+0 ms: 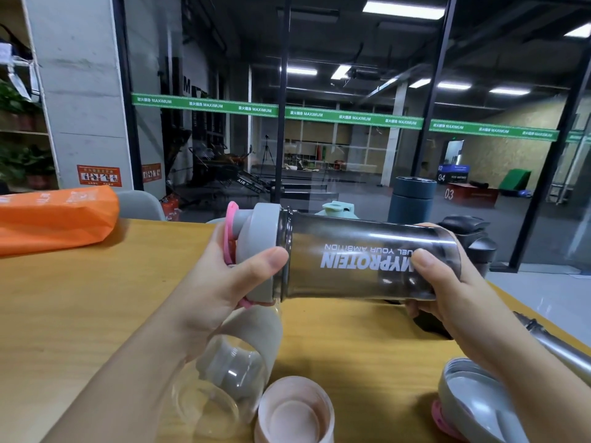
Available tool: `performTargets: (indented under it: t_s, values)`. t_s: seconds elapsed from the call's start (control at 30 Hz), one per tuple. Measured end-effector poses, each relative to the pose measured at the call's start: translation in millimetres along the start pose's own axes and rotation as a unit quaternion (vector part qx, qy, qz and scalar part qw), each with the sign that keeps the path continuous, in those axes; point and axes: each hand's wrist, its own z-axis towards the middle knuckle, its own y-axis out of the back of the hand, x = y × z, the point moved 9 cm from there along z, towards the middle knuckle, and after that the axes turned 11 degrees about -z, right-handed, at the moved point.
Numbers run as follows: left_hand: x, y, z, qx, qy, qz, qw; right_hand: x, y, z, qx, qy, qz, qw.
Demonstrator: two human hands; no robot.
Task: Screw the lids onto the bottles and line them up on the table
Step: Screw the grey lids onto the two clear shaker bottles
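I hold a smoky grey shaker bottle [358,260] marked MYPROTEIN sideways above the wooden table [80,298]. My left hand [217,282] grips its grey lid [259,247], which has a pink loop and sits on the bottle's mouth. My right hand [447,289] grips the bottle's base end. Below lies a clear bottle [224,378] with a pale sleeve, on its side and without a lid. A pink lid [294,410] lies upturned beside it. Another grey lid [476,401] with pink trim lies at the lower right.
An orange bag [54,219] lies at the table's far left. A dark blue flask [412,199], a mint-green lidded bottle [335,209] and a black bottle [473,238] stand behind the shaker. A steel bottle [556,346] lies at the right edge. A glass wall is beyond.
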Motion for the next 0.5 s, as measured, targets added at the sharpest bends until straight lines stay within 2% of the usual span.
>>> performTargets:
  t_s: [0.1, 0.3, 0.5]
  values:
    - [0.7, 2.1, -0.3, -0.005, -0.009, 0.026, 1.0, -1.0, -5.7, 1.0, 0.008, -0.049, 0.048, 0.998]
    - [-9.8, -6.6, -6.0, 0.007, -0.044, 0.074, 0.996, -20.0, -18.0, -6.9, 0.06, -0.167, 0.071, 0.982]
    - [-13.7, -9.5, -6.3, 0.012, -0.053, 0.073, 0.996, -17.9, -22.0, -5.1, 0.071, -0.154, 0.099, 0.981]
